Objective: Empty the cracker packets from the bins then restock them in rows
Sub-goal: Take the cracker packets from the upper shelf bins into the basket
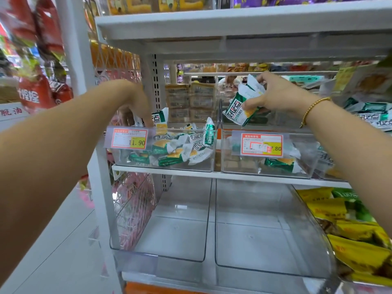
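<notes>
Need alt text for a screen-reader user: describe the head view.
The right hand holds green-and-white cracker packets above the right bin on a shop shelf, while the left hand reaches into the left bin among loose packets. Two clear bins on the shelf below hold no packets.

Green, white, yellow
Cracker packets point(180, 149) white with green ends and yellow patches; bins point(182, 234) clear; price tags point(129, 139) white, red-bordered, with yellow; shelf point(212, 24) pale grey; bracelet point(314, 109) gold.

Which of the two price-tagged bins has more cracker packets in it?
The left bin, tagged 11.90: a loose heap of packets fills it, while the right bin shows only a few.
</notes>
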Motion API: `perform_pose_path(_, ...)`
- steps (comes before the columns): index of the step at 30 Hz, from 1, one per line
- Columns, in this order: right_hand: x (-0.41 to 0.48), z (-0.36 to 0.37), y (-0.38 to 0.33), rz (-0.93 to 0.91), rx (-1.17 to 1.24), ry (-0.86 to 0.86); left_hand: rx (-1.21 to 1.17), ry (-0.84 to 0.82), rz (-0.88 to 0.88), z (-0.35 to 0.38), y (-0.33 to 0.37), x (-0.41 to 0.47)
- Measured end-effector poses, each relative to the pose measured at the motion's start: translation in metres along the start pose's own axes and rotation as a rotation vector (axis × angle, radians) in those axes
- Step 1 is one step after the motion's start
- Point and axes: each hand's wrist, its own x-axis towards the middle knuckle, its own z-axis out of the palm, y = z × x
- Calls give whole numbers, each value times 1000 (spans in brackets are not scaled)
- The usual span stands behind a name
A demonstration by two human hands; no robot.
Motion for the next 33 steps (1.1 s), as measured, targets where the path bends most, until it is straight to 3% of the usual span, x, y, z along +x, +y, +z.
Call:
perform_pose_path(2,-5,-1,-4,-16,-42,46,27,4,32,3,5,-15)
perform_pose_path(5,-11,-4,-12,-65,-64,109,32,142,78,4,8,-35)
perform_pose_path(9,-25,-4,-20,-144,-42,210,38,549,216,12,20,-70)
perform_pose_path(14,-65,4,-22,-329,21,413,-194,1105,543,52,37,-123)
perform_pose_path(18,-121,12,-18,-371,292,491,-493,1191,706,113,43,-169)
perform_pose_path(23,-208,29,11,-225,509,490,-817,987,712,199,45,-214)
perform_pose_path(27,-273,63,71,37,617,361,-786,575,517,290,46,-213)
perform_pose_path(33,-360,142,176,597,408,-13,-549,-100,280,439,52,-188)
